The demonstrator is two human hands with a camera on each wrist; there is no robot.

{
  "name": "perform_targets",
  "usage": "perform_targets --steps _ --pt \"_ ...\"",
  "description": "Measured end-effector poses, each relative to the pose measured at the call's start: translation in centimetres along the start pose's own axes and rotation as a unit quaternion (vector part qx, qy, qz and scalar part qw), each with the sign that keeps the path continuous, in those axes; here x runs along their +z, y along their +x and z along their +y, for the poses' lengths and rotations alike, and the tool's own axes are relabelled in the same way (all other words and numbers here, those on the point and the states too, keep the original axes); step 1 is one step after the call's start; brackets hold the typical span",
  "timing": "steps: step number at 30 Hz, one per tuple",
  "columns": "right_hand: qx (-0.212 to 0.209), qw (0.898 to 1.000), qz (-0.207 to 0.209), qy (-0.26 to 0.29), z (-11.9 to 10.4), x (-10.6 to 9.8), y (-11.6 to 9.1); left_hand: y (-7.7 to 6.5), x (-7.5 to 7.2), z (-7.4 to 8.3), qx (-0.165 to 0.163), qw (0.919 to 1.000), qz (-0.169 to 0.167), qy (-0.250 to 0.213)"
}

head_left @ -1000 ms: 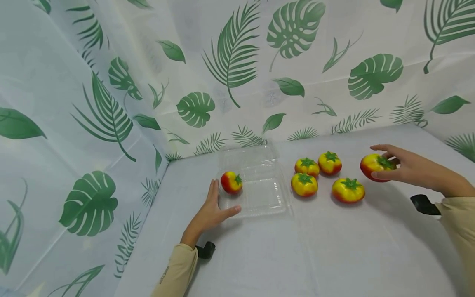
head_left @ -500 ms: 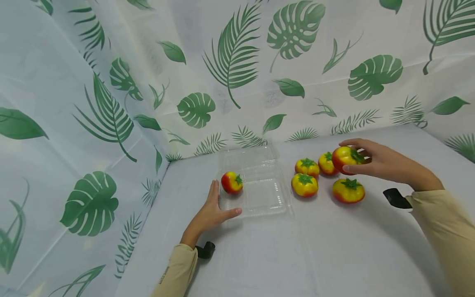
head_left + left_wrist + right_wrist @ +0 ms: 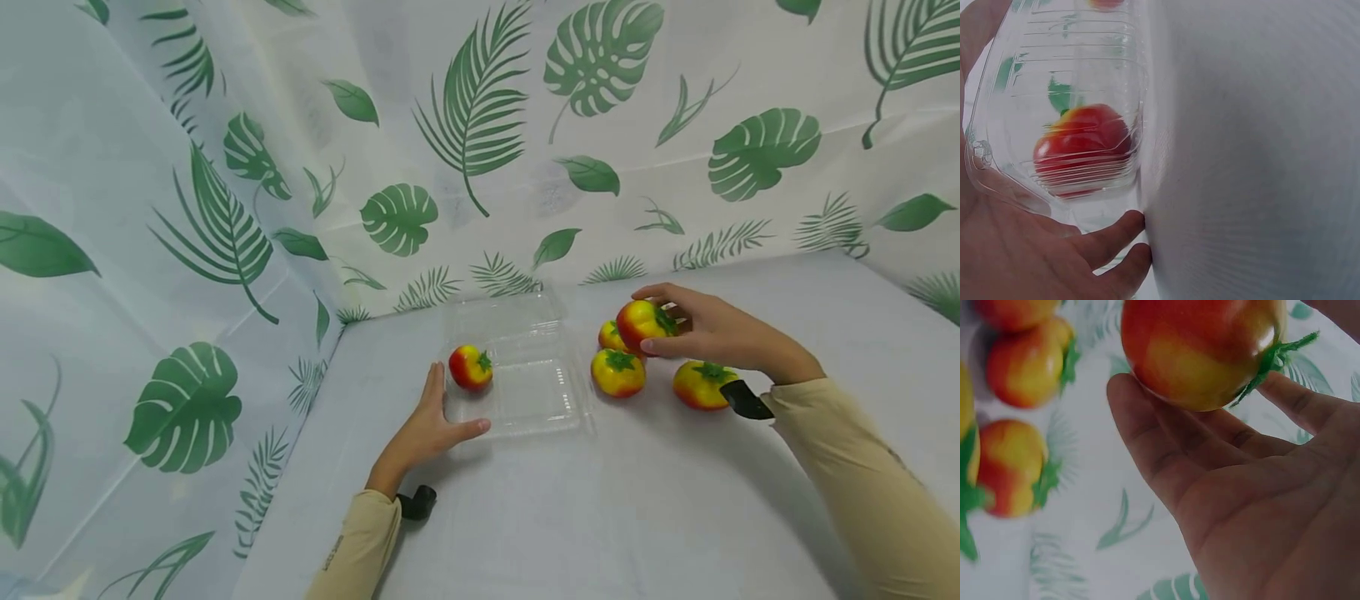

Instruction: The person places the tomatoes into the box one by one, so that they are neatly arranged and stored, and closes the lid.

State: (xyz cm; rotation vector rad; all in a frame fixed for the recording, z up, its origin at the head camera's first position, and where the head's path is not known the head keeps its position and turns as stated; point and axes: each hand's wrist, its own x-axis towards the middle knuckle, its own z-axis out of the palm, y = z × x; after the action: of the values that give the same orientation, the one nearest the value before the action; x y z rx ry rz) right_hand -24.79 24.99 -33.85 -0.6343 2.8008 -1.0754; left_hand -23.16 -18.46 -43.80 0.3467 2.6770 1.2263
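Note:
My right hand (image 3: 720, 332) grips a red-and-yellow tomato (image 3: 636, 327) with a green calyx, held above the table between thumb and fingers. In the right wrist view the same tomato (image 3: 1194, 353) rests against the fingertips. My left hand (image 3: 423, 433) lies with straight, spread fingers around the near left corner of a clear plastic clamshell box (image 3: 532, 396), whose lid stands folded back. Inside, at the left end, sits one tomato (image 3: 469, 369), seen through the wall in the left wrist view. There the left fingers (image 3: 1110, 240) extend past the box's end, touching the table.
Other tomatoes lie right of the box: one in front (image 3: 618, 375), one partly covered behind it (image 3: 611, 335), and one (image 3: 697, 387) under the right wrist. Another is hidden by the held tomato. A leaf-print curtain (image 3: 495, 150) closes off the back.
My right hand has carried its tomato leftward from the table's right side, over the loose tomatoes toward the box. My left hand and the boxed tomato have stayed in place.

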Motion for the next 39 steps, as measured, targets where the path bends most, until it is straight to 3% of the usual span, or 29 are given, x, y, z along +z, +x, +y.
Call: perform_targets --steps 10,27,39 --pt "-0.06 0.997 -0.015 0.041 -2.0 2.4 1.9 -0.1 -0.1 -0.1 -0.002 1.0 0.0 -0.003" --pt "-0.115 0.99 -0.033 0.069 -5.1 7.1 5.3 0.0 0.0 0.0 -0.016 0.9998 -0.005 -0.011" --pt "-0.118 0.986 -0.056 0.099 -7.6 10.6 6.9 -0.1 0.0 0.0 -0.034 0.9994 -0.002 0.008"
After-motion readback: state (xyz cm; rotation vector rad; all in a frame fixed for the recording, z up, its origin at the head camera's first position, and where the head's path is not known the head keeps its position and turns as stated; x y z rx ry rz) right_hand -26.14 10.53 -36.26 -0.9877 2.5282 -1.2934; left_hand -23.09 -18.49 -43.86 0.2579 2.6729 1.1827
